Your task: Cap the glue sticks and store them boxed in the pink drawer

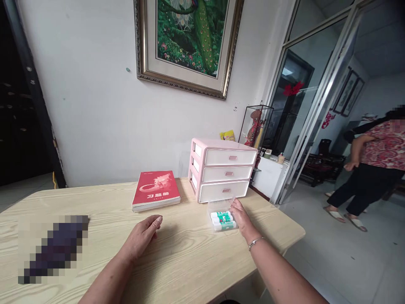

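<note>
My right hand (pixel 239 214) grips the back right part of a clear plastic box (pixel 210 224), with its fingers at what looks like the raised lid. Several white-and-green glue sticks (pixel 224 217) lie side by side inside the box. Just in front of a pink drawer unit (pixel 202 143), the box sits on the wooden table (pixel 190 261). My left hand (pixel 144 235) rests above the table with its fingers curled in, and nothing shows in them. Beyond it lies a red book (pixel 157 185), apparently stacked on another.
A pixelated dark object (pixel 58 249) is on the table's left. Behind the drawers are a yellow packet (pixel 228 135) and a glass display case (pixel 255 126). The table's right edge runs beside my right arm. A person (pixel 370 164) stands on the floor at far right.
</note>
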`<state>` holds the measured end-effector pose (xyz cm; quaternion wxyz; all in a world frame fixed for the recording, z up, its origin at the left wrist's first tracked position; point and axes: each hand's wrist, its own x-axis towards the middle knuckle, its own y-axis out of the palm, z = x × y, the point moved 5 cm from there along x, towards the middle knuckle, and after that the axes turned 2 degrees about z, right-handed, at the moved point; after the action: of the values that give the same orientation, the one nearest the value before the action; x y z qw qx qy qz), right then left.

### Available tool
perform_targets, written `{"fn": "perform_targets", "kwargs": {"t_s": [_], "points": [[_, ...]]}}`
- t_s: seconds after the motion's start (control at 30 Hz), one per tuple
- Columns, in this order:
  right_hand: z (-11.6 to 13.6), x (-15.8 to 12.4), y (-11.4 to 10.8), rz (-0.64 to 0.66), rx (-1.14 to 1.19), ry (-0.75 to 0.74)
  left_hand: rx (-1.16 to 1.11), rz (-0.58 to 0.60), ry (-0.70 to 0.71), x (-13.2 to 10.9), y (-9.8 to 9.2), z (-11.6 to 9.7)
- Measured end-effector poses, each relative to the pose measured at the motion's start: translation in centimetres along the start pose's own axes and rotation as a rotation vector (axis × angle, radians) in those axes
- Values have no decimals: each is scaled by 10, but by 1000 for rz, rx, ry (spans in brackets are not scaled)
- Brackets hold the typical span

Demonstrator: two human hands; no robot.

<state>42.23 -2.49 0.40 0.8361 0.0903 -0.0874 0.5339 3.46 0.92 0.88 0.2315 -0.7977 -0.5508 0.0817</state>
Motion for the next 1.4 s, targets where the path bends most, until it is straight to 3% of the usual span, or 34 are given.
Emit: {"fn": "perform_targets", "kwargs": {"t_s": [0.2, 0.37, 0.53, 0.67, 0.77, 1.03, 1.27, 1.4], "points": [[-9, -18, 50, 9, 174, 90, -101, -34, -16, 1, 2, 3], [-14, -43, 109, 143, 378, 124, -133, -17, 79, -5, 5, -13], [-16, -62, 141, 82, 446, 225, -112, 47, 132, -10, 6, -29], [-15, -66, 141, 90, 415, 257, -102, 91, 130, -10, 7, -30], [-14, -68, 132, 197, 290, 260, -85, 140, 136, -10, 12, -28], [-9, -80, 117, 520, -155, -40, -87, 281, 169, -10, 29, -18], [-2, -85, 119, 590, -354, -154, 34, 288, 176, -11, 29, -14], [-2, -86, 118, 629, -308, -92, 43, 282, 171, -11, 29, -15]]}}
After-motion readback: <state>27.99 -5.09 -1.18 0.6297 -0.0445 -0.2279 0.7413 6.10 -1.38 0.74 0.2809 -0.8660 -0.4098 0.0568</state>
